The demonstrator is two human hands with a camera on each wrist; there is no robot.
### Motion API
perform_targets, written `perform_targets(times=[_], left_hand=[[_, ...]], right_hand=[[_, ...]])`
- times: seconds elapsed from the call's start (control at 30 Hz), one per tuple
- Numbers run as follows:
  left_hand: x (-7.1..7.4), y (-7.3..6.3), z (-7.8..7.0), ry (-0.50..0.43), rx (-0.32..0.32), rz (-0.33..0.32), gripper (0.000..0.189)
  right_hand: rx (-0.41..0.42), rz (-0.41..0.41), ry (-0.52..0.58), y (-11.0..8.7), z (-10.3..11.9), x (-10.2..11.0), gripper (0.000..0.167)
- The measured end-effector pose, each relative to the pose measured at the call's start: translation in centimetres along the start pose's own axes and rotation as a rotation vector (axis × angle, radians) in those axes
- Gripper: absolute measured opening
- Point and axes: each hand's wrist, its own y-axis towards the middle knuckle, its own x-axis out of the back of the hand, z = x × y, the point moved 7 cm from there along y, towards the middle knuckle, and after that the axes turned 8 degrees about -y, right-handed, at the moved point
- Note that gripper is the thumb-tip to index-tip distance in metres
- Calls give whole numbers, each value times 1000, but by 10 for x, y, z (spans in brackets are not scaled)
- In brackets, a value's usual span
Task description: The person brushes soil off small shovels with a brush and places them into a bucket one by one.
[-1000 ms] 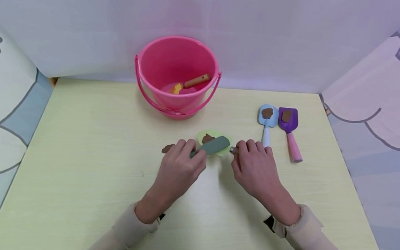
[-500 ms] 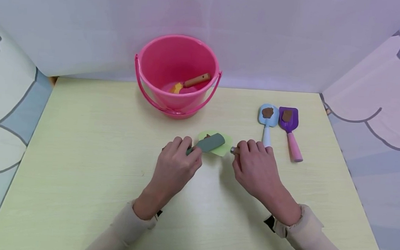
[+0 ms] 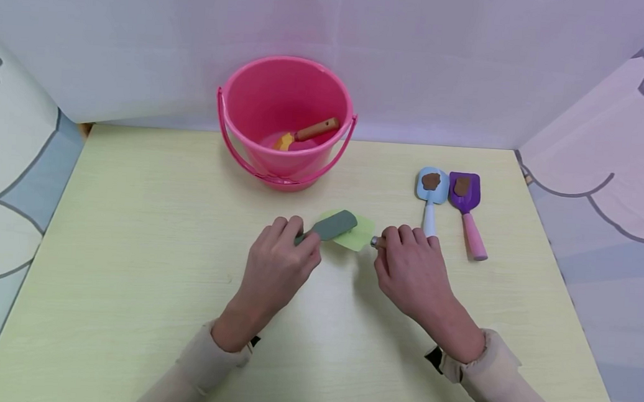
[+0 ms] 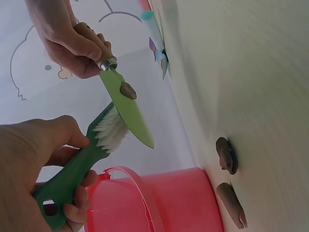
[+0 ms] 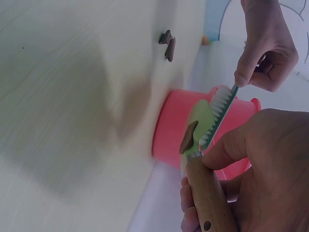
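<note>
My left hand [image 3: 277, 260] grips a green brush [image 4: 79, 169] by its handle. The white bristles [image 4: 111, 130] lie against a light green trowel [image 3: 361, 236]. My right hand [image 3: 414, 276] holds that trowel by its wooden handle [image 5: 207, 193], its blade raised above the table and directed left. On the blade, close to the handle, sits a brown lump [image 5: 189, 137]; from the head it is hidden under the brush. Two more brown lumps [image 4: 226, 155] rest on the table below, seen in both wrist views and covered by my left hand in the head view.
A pink bucket [image 3: 279, 170] stands behind the hands, with a yellow tool [image 3: 284, 142] on a wooden handle inside. To the right lie a light blue shovel [image 3: 430, 218] and a purple shovel [image 3: 473, 236] with a pink handle, each bearing a brown lump.
The left hand has drawn the brush leftward over the trowel blade, covering the brown lump there and the one on the table. The right hand stays almost still.
</note>
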Motion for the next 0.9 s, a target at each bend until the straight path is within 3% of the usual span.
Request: perform_targets(times=[0.2, 0.9], left_hand=[[3, -1, 4, 1, 9, -29, 7], [17, 1, 12, 40, 70, -26, 3]], right_hand=[[3, -5, -4, 0, 0, 0, 24], [-14, 9, -12, 0, -4, -2, 24]])
